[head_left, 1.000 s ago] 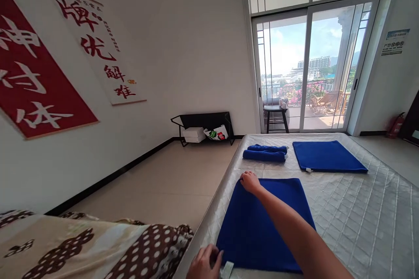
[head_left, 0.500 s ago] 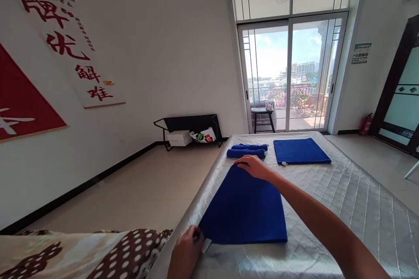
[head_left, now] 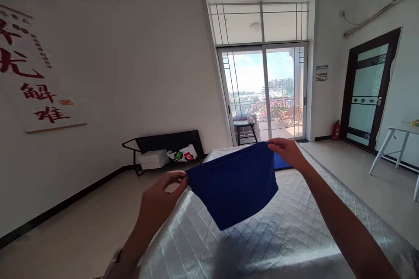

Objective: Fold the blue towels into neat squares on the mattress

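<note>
Head view: both bare hands hold a dark blue cloth (head_left: 237, 187) in the air over the near part of a silvery quilted mattress (head_left: 183, 244). The left hand (head_left: 162, 196) pinches the cloth's upper left corner between thumb and fingertips, with a gap showing between the thumb and the curled index finger. The right hand (head_left: 286, 151) reaches farther and a little higher, its fingers gripping the upper right corner. Between the hands the top edge runs fairly straight, slanting up to the right, while the lower part hangs free and tilted, its lowest corner near the middle. A dark shadow lies on the mattress below the cloth.

Behind the right hand, another blue cloth (head_left: 280, 164) lies flat on the far part of the mattress, partly hidden. Beyond the mattress on the far left, a low black rack (head_left: 166, 141) stands by the wall with white boxes (head_left: 153, 160) and a printed bag (head_left: 183, 155). Past the far end, a dark stool (head_left: 245, 124) stands at the glass sliding door (head_left: 264, 96). Toward the right are a red fire extinguisher (head_left: 336, 130), a dark-framed door (head_left: 368, 89) and a white table (head_left: 404, 128).
</note>
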Tool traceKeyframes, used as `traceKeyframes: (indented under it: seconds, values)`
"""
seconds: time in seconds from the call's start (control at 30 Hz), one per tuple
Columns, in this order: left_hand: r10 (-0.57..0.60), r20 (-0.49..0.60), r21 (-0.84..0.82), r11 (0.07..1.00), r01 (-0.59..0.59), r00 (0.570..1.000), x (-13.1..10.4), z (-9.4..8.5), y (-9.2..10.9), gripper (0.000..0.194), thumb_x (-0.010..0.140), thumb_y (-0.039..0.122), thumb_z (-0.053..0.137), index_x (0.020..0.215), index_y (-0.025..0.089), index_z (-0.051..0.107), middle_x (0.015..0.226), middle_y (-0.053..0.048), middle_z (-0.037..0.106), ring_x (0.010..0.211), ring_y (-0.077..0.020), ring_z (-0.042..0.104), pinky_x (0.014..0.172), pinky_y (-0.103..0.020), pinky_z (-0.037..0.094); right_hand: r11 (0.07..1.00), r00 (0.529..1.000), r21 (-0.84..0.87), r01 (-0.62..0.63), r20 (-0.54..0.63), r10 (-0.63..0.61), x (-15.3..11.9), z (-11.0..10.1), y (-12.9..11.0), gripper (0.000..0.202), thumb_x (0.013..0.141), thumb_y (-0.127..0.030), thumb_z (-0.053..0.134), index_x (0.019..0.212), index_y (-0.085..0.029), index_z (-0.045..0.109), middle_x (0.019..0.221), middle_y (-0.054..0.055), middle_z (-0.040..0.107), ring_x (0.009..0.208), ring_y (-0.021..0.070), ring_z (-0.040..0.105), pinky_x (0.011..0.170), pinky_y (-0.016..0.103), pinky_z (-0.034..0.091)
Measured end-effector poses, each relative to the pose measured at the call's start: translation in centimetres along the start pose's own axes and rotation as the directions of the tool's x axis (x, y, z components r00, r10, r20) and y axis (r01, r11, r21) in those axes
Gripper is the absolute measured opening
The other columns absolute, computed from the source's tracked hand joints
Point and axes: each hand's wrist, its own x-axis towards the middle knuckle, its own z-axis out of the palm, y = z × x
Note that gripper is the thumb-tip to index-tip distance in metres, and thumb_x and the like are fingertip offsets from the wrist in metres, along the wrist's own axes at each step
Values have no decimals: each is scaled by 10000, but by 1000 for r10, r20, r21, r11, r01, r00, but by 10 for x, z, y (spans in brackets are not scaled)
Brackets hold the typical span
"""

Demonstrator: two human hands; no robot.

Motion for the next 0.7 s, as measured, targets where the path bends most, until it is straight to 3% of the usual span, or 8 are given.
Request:
traceKeyframes:
  seconds: [0.13,0.3,0.43,0.7]
  values:
    - [76,-76,-110,990,-84,994,3,5,38,418,762,670,627,839,267,709,833,-11,783,780,-208,752,722,-296,603,998,991,59,-15,-134,22,-33,-36,-25,415,722,-587,792,965,-250,795,905,34,785,875,231,717,821,391,577]
    - [45,-94,-219,973,-65,995,-10,10,58,421,737,679,683,827,271,727,830,3,783,764,-199,749,707,-284,612,997,973,56,-44,-224,55,-71,-60,-43,467,643,-633,849,886,-240,785,828,34,762,800,215,704,737,364,577]
    - [40,-34,-226,973,-46,999,-20,4,64,424,720,693,693,802,280,738,802,13,781,726,-195,741,660,-271,611,995,955,65,-72,-282,88,-96,-67,-49,518,609,-685,851,837,-226,771,785,35,752,767,208,702,717,351,582]
    - [44,97,-148,989,-29,994,-37,-21,74,475,707,770,667,766,305,742,791,38,787,707,-201,737,641,-270,612,994,909,-5,-111,-404,99,-135,-60,-50,533,602,-740,825,753,-237,736,733,35,720,718,205,687,684,344,593]
